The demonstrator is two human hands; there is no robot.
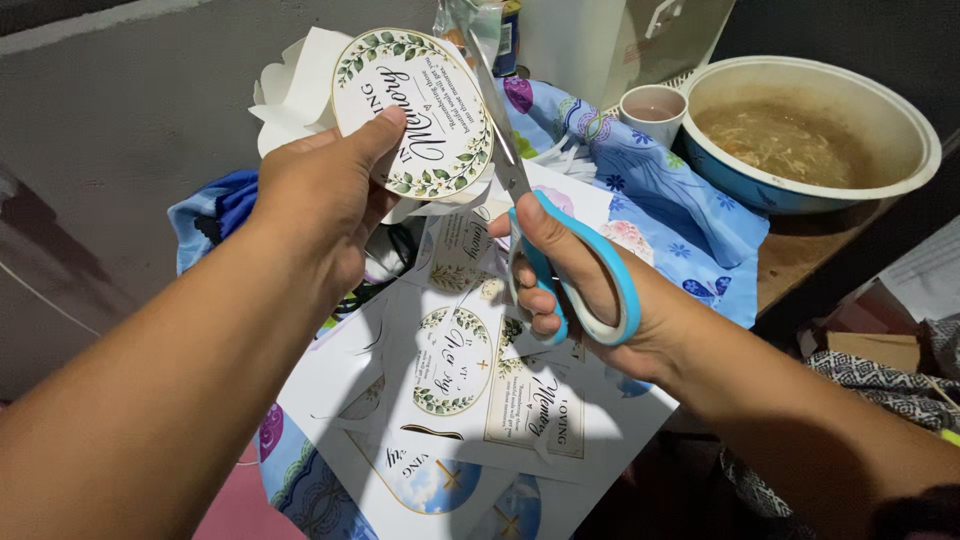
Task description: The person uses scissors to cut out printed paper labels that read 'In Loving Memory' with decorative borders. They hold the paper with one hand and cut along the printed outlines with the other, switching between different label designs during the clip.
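Right hand (570, 285) is curled shut through the blue scissors (530, 215), blades running up and away along the right edge of the round printed label (412, 112). Left hand (320, 195) pinches that label from its left, thumb on top, above the printed sheet (450, 400).

The round label (412, 110) is smooth paper with a light gloss, like the printed sheets (470, 400) under it. The scissors (545, 235) have shiny metal blades and smooth blue plastic handles. The flowered cloth (650, 190) looks soft and matt; the far right basin (810, 130) is glossy.
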